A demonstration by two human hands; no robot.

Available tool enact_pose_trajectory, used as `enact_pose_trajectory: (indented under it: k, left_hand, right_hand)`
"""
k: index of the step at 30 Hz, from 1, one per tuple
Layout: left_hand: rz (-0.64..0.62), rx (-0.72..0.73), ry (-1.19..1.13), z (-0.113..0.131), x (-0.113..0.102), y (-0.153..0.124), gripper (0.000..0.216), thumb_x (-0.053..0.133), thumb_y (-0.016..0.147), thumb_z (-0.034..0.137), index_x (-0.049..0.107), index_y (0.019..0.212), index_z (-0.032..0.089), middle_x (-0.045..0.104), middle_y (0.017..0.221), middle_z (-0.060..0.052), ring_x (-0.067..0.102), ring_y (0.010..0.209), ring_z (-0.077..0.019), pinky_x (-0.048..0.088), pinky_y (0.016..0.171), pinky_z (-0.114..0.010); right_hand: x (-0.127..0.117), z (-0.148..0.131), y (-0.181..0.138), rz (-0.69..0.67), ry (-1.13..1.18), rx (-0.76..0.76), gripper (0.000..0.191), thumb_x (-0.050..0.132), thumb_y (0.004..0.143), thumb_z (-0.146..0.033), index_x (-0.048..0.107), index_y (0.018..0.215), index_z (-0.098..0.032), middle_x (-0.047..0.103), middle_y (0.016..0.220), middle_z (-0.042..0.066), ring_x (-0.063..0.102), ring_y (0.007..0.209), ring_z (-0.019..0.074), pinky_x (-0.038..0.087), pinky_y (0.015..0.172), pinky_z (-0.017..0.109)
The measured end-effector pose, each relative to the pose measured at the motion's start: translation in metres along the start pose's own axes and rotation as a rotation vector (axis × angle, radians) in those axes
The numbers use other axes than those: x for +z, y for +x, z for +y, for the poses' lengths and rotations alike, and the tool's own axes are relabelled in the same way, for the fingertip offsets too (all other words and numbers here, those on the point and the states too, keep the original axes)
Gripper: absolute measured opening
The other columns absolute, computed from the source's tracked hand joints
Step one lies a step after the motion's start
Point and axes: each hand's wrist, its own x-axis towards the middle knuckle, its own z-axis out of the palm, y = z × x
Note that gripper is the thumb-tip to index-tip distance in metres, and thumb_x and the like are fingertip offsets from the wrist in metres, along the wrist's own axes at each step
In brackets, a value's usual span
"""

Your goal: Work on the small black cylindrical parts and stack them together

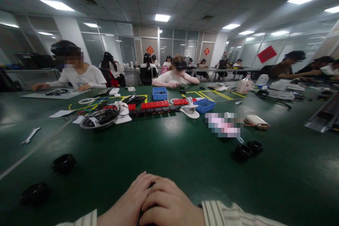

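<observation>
At the near edge of the green table, my left hand (129,199) and my right hand (169,201) are together, the right fingers lapping over the left hand. Both are closed, and a dark bit shows between them; what it belongs to is hidden. To the left lie two black ring-shaped objects, one farther out (64,163) and one closer (35,194). Two similar black rings, one in front (242,152) and one behind (255,147), sit together on the right.
A wrench (31,135) lies far left. Across the middle stand a metal bowl (99,126) of cables, red power strips (155,104), a white clip (190,109) and blue bins (159,94). A power bank (257,122) lies right. People sit across the table (169,155).
</observation>
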Motion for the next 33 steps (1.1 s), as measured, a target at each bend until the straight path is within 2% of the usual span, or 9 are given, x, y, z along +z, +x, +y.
enact_pose_trajectory:
  k: [3,9,13,16,19,22,27,30,33]
  left_hand:
    - [0.079,0.0,0.05,0.001,0.006,-0.004,0.067,0.065,0.069,0.041,0.039,0.127,0.02,0.043,0.129,-0.012,0.036,0.121,-0.0308,0.014,0.105,-0.058]
    - [0.13,-0.119,0.089,0.009,0.016,-0.006,0.042,0.061,0.072,0.032,0.05,0.112,0.019,0.051,0.118,-0.012,0.043,0.113,-0.0314,0.012,0.101,-0.065]
    - [0.19,-0.155,0.067,0.015,0.013,-0.004,0.027,0.064,0.067,0.03,0.056,0.091,0.02,0.055,0.101,-0.006,0.048,0.101,-0.0253,0.014,0.104,-0.058]
    - [0.19,-0.124,0.024,0.015,0.011,-0.001,0.027,0.066,0.067,0.033,0.058,0.09,0.021,0.053,0.098,-0.004,0.048,0.099,-0.0234,0.019,0.104,-0.053]
    - [0.135,-0.058,-0.051,0.014,0.007,0.002,0.029,0.07,0.062,0.029,0.06,0.088,0.022,0.05,0.101,-0.003,0.047,0.098,-0.0223,0.035,0.097,-0.04]
    - [0.062,-0.014,-0.108,0.013,0.0,0.004,0.033,0.071,0.06,0.028,0.06,0.09,0.022,0.048,0.105,-0.003,0.046,0.1,-0.0218,0.041,0.09,-0.032]
    - [0.014,-0.02,-0.068,0.012,-0.003,0.004,0.03,0.069,0.063,0.03,0.062,0.09,0.021,0.05,0.106,-0.004,0.047,0.101,-0.0235,0.038,0.095,-0.038]
    - [0.002,-0.012,-0.018,0.009,0.001,0.002,0.048,0.069,0.064,0.035,0.054,0.109,0.022,0.05,0.113,-0.007,0.045,0.107,-0.0266,0.027,0.102,-0.048]
    - [0.05,0.002,0.03,0.007,0.006,-0.003,0.062,0.065,0.069,0.043,0.043,0.123,0.022,0.047,0.123,-0.009,0.041,0.115,-0.029,0.015,0.105,-0.055]
  right_hand:
    - [-0.014,-0.009,0.006,0.049,0.062,0.183,0.055,0.016,0.089,-0.058,0.052,0.098,-0.017,0.059,0.092,0.004,0.049,0.089,0.015,0.038,0.082,0.03]
    - [-0.002,-0.005,-0.001,0.026,-0.013,0.487,0.075,0.02,0.067,-0.082,0.052,0.08,-0.016,0.054,0.078,0.005,0.046,0.07,0.017,0.038,0.065,0.032]
    - [0.007,0.0,-0.005,-0.064,-0.098,0.466,0.057,0.053,0.062,-0.073,0.05,0.076,-0.017,0.053,0.076,0.002,0.046,0.071,0.0155,0.037,0.065,0.029]
    - [0.004,0.0,-0.003,-0.118,-0.082,0.415,0.046,0.066,0.061,-0.057,0.051,0.081,-0.018,0.055,0.081,0.001,0.048,0.076,0.0153,0.038,0.068,0.028]
    - [-0.001,-0.001,-0.003,-0.134,-0.015,0.256,0.029,0.067,0.067,-0.04,0.054,0.083,-0.02,0.059,0.083,0.0,0.051,0.081,0.0146,0.039,0.074,0.027]
    - [0.002,0.001,-0.006,-0.137,0.066,0.07,0.007,0.055,0.079,-0.028,0.055,0.078,-0.021,0.064,0.082,-0.003,0.053,0.087,0.0126,0.038,0.083,0.026]
    - [0.01,0.004,-0.009,-0.165,0.127,-0.026,0.02,0.044,0.088,-0.034,0.055,0.076,-0.023,0.066,0.081,-0.005,0.052,0.094,0.012,0.035,0.09,0.026]
    - [0.0,-0.003,-0.003,-0.09,0.134,0.051,0.026,0.037,0.09,-0.039,0.056,0.086,-0.022,0.066,0.09,-0.002,0.052,0.096,0.0128,0.035,0.091,0.028]
    - [-0.015,-0.011,0.003,0.027,0.135,0.226,0.051,0.028,0.085,-0.059,0.054,0.097,-0.017,0.061,0.095,0.006,0.051,0.09,0.0164,0.039,0.083,0.031]
